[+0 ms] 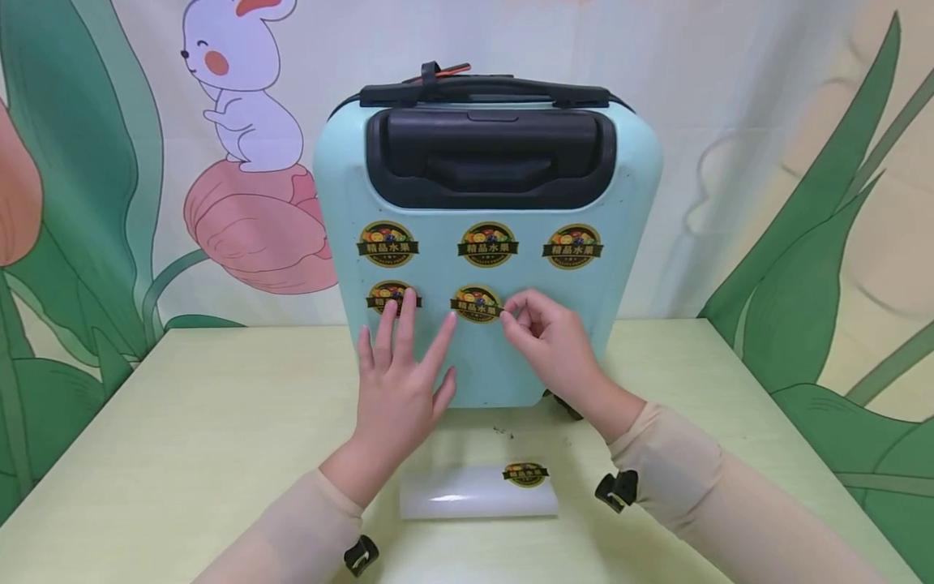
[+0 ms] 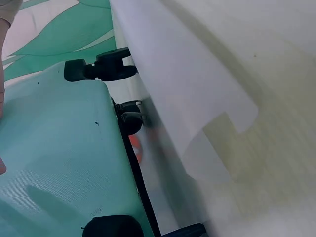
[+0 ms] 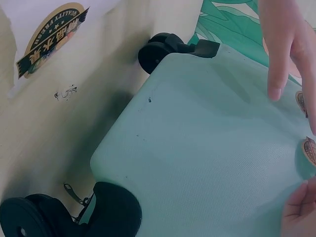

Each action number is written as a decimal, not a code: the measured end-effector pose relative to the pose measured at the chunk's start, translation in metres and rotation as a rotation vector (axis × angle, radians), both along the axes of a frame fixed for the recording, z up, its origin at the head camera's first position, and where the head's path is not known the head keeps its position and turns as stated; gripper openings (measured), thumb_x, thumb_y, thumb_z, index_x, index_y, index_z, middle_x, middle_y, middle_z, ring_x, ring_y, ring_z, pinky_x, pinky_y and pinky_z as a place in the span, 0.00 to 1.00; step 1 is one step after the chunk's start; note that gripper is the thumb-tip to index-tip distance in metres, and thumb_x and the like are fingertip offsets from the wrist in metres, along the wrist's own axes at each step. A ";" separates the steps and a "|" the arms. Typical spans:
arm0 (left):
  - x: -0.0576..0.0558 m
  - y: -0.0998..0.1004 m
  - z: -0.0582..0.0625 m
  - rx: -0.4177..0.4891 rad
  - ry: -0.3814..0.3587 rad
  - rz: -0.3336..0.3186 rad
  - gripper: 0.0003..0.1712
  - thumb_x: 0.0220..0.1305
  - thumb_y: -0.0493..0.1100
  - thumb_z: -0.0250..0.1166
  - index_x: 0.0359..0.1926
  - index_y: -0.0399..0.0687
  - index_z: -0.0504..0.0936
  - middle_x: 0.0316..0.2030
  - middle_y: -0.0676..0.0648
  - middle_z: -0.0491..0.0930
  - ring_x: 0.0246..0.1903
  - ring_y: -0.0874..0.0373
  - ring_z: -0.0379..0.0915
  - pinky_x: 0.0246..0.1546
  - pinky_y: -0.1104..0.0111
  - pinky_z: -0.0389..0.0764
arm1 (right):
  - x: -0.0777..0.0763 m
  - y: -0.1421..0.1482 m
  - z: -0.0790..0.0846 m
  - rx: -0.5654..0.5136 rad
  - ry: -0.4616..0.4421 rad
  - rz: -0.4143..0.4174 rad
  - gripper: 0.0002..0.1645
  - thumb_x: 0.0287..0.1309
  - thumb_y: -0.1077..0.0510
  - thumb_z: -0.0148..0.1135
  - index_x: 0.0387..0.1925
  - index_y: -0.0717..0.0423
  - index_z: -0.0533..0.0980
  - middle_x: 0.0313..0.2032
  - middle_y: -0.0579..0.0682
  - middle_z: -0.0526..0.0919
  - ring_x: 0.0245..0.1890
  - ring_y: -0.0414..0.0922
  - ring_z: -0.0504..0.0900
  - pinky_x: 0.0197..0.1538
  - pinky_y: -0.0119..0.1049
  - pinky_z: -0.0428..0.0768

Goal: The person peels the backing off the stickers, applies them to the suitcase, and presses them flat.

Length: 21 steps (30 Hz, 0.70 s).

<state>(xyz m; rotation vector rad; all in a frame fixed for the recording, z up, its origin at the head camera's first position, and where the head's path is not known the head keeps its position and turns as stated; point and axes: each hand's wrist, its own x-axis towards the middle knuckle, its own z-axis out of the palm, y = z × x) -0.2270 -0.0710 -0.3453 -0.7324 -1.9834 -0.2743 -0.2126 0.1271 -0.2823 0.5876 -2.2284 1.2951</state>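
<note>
A light teal suitcase [image 1: 496, 377] stands upright with its black handle side facing me. Three round black-and-gold fruit stickers run in a row across it, the middle one [image 1: 488, 244] below the handle. Lower down are a left sticker [image 1: 381, 295] and a right sticker [image 1: 474, 303]. My right hand [image 1: 558, 345] pinches the right tip of the lower right sticker between thumb and curled index finger. Fingers spread, my left hand [image 1: 397, 381] rests against the suitcase; its middle fingers partly cover the lower left sticker and its index fingertip lies beside the other.
On the pale table [image 1: 219, 438], in front of the suitcase, lies a curled white backing sheet [image 1: 467, 496] bearing one more sticker [image 1: 527, 474]. Black wheels [image 3: 160, 49] show at the suitcase's bottom corners. Behind stands a backdrop with a painted rabbit [image 1: 255, 122] and leaves.
</note>
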 end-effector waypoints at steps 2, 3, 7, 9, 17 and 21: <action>-0.002 0.001 0.000 -0.006 -0.012 0.014 0.38 0.54 0.50 0.63 0.67 0.54 0.64 0.69 0.34 0.45 0.68 0.39 0.39 0.59 0.38 0.46 | 0.000 0.000 0.000 -0.002 0.000 -0.007 0.03 0.59 0.67 0.56 0.34 0.65 0.76 0.16 0.48 0.69 0.15 0.40 0.62 0.21 0.29 0.61; -0.002 0.002 0.000 -0.008 -0.014 0.019 0.38 0.54 0.50 0.63 0.67 0.54 0.64 0.69 0.34 0.45 0.68 0.39 0.39 0.59 0.38 0.46 | 0.000 0.000 0.000 -0.002 -0.002 -0.010 0.03 0.59 0.67 0.56 0.34 0.65 0.76 0.16 0.48 0.69 0.15 0.40 0.62 0.21 0.29 0.61; -0.006 0.004 0.001 -0.007 0.007 0.040 0.40 0.53 0.50 0.65 0.67 0.54 0.64 0.70 0.34 0.44 0.68 0.40 0.39 0.59 0.38 0.46 | -0.006 0.003 -0.006 -0.005 0.010 -0.008 0.03 0.59 0.65 0.57 0.34 0.61 0.76 0.16 0.47 0.69 0.15 0.41 0.63 0.20 0.30 0.62; -0.008 0.005 0.002 -0.006 0.017 0.052 0.40 0.52 0.50 0.66 0.67 0.54 0.64 0.70 0.34 0.44 0.68 0.40 0.38 0.60 0.39 0.45 | -0.007 0.003 -0.006 0.003 0.027 -0.013 0.03 0.59 0.65 0.56 0.33 0.61 0.76 0.15 0.46 0.68 0.14 0.41 0.63 0.20 0.30 0.62; -0.009 0.006 0.001 -0.016 0.029 0.074 0.37 0.52 0.50 0.66 0.65 0.54 0.68 0.70 0.34 0.44 0.68 0.40 0.38 0.60 0.40 0.44 | -0.008 0.000 -0.005 0.044 0.084 -0.077 0.02 0.57 0.65 0.57 0.32 0.60 0.76 0.14 0.44 0.68 0.13 0.40 0.63 0.19 0.31 0.62; -0.008 0.004 0.004 -0.005 0.080 0.019 0.35 0.51 0.49 0.65 0.63 0.52 0.70 0.69 0.35 0.48 0.68 0.40 0.41 0.59 0.39 0.45 | -0.008 0.000 -0.006 0.045 0.082 -0.090 0.03 0.58 0.64 0.57 0.32 0.59 0.77 0.14 0.44 0.68 0.13 0.40 0.63 0.19 0.31 0.63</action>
